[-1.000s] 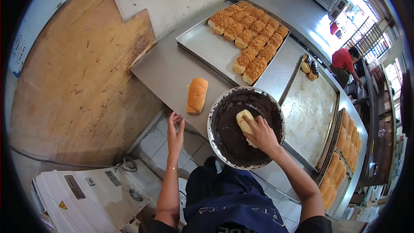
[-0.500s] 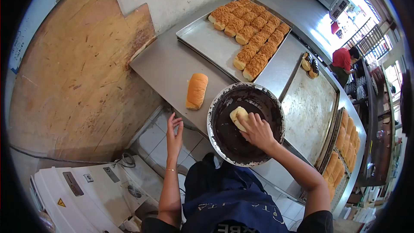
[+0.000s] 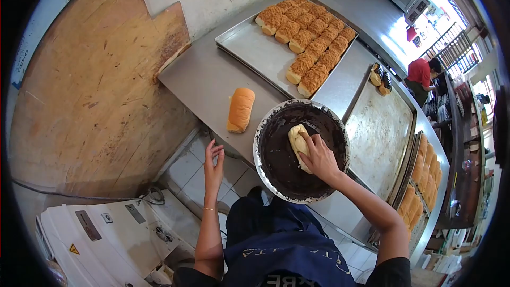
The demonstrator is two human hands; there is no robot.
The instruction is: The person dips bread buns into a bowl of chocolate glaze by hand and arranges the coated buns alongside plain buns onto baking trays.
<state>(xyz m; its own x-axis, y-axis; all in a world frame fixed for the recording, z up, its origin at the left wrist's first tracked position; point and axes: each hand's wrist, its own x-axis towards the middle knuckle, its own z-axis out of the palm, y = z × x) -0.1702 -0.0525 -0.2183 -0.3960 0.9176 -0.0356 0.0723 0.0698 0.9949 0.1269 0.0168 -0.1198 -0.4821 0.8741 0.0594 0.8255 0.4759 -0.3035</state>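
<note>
My right hand (image 3: 320, 157) grips a pale bread roll (image 3: 298, 141) inside a round metal bowl (image 3: 258, 155) whose walls are smeared with a dark brown coating (image 3: 276, 165). The roll's underside is hidden in the bowl. Off the table's front edge, my left hand (image 3: 214, 166) hangs with its fingers apart, holding nothing. A golden-brown roll (image 3: 241, 110) lies on the steel table (image 3: 196, 82), left of the bowl and nearest to my left hand.
Behind the bowl, a tray (image 3: 249, 42) holds several crumb-coated rolls (image 3: 312, 77). A worn tray (image 3: 380, 138) to the right carries dark-topped rolls (image 3: 383, 84). Plain rolls (image 3: 424, 167) sit at the far right. A person in red (image 3: 419, 74) works beyond. A white machine (image 3: 111, 234) stands lower left.
The pale roll has turned and shifted inside the bowl with my right hand. My left hand has moved slightly up and left in view, its fingers still apart.
</note>
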